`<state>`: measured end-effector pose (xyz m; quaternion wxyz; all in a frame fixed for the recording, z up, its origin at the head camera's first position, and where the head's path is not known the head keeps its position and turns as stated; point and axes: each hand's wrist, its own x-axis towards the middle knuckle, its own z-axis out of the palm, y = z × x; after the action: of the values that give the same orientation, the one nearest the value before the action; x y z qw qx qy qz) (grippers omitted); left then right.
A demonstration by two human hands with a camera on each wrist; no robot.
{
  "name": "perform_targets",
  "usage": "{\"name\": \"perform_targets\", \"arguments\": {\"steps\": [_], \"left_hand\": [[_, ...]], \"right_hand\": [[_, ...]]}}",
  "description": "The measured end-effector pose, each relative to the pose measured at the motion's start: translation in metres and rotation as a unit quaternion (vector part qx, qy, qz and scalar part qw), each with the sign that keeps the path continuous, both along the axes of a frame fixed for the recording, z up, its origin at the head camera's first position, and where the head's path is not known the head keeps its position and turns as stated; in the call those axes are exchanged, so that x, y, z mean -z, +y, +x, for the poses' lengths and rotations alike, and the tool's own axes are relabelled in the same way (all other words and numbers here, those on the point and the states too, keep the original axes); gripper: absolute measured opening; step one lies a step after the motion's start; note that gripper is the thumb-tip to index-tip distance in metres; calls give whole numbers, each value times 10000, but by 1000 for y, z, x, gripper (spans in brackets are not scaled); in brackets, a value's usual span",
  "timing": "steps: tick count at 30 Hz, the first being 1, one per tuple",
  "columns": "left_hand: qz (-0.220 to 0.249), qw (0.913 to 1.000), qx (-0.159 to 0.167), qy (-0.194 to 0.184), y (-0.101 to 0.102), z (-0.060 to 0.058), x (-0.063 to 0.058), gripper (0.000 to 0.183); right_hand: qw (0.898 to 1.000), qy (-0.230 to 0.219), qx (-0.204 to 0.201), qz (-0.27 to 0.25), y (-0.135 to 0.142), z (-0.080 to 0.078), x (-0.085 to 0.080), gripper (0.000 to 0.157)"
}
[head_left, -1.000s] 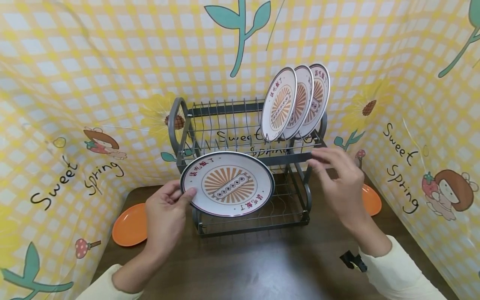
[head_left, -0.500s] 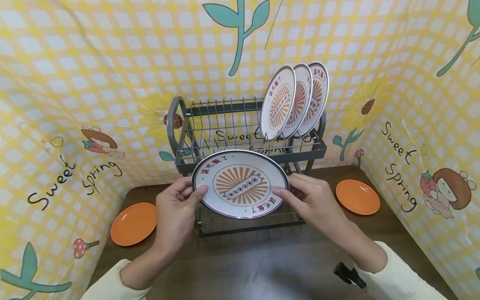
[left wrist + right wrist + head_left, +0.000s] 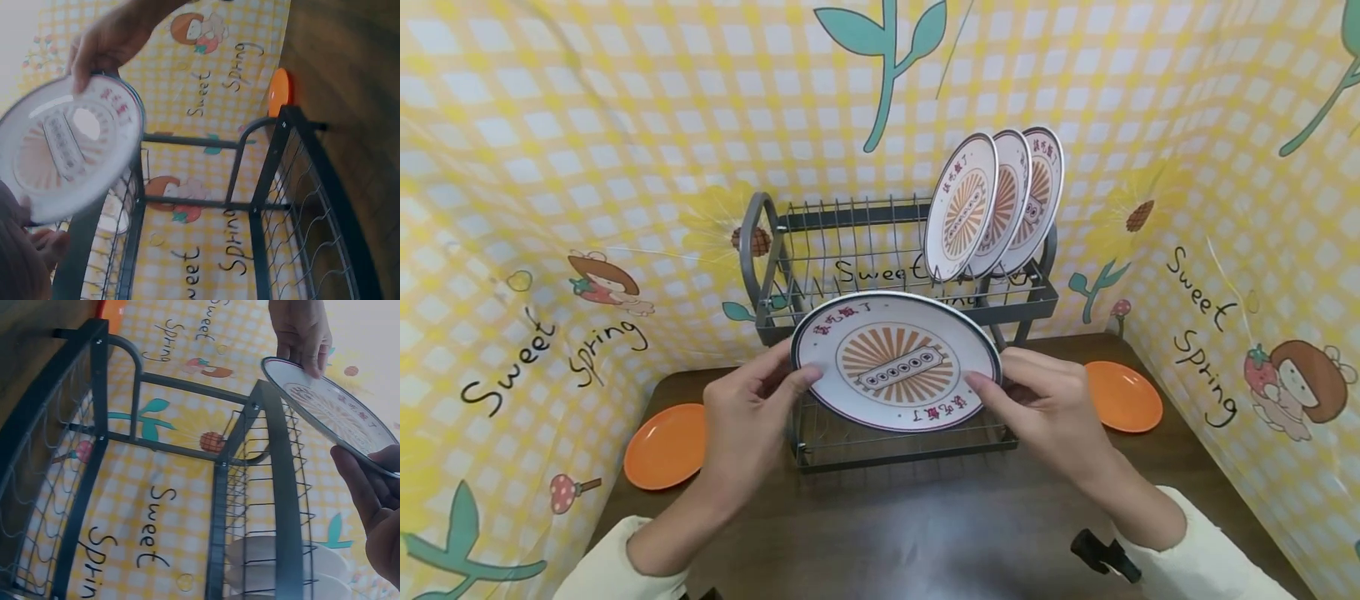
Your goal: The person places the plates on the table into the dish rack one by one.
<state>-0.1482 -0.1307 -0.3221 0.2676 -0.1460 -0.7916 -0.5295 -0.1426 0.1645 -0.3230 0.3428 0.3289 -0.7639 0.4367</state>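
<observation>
A white plate (image 3: 898, 362) with a dark rim, red lettering and an orange sunburst is held up in front of the dish rack (image 3: 1018, 312), its face tilted toward the head camera. My left hand (image 3: 756, 425) pinches its left edge, thumb on the face and fingers behind. On the opposite edge my right hand (image 3: 1056, 417) grips the same way. In the right wrist view the plate (image 3: 325, 406) appears nearly edge-on beside the rack's upper tier. Several matching plates, the front one (image 3: 961, 208) among them, stand upright at the right end of that tier.
Orange oval plates lie on the brown table (image 3: 880, 533): a left one (image 3: 664, 447) and a right one (image 3: 1123, 397). Yellow checked cloth (image 3: 662, 125) walls in the back and sides. Wire slots (image 3: 842, 242) run left of the standing plates.
The right hand has come from beside the rack to the plate's right edge and gripped it. The plate has shifted to the right, now held by both hands instead of the left alone.
</observation>
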Motion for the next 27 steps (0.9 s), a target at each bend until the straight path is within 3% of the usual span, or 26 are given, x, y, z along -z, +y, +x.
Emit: {"name": "perform_targets", "arguments": {"steps": [3,5,7,10,14,23,27], "left_hand": [[-310,9933,24,1115,-5,-8,-5,42],[-656,9809,-135,1828,-10,-14,-8,43],[-972,9700,-352,2199,-13,-21,-13,43],[-1460,9620,-536,2246,-17,-28,-18,41],[-2115,9519,-462,2171,-18,-38,-21,41],[-3756,8857,-698,2637,-13,-56,-16,45],[-4086,8707,-752,2632,-10,-61,-13,48]], "right_hand": [[9989,284,-2,-365,1,2,-9,18],[9976,370,134,-567,1,3,-16,14],[9953,450,376,-765,1,3,-22,9],[9901,526,793,-1032,0,2,-31,5],[9818,603,1308,-1242,-3,-3,-43,8],[9627,975,1930,-1626,-17,-15,-70,24],[9562,1133,2121,-1669,-22,-24,-85,27]]}}
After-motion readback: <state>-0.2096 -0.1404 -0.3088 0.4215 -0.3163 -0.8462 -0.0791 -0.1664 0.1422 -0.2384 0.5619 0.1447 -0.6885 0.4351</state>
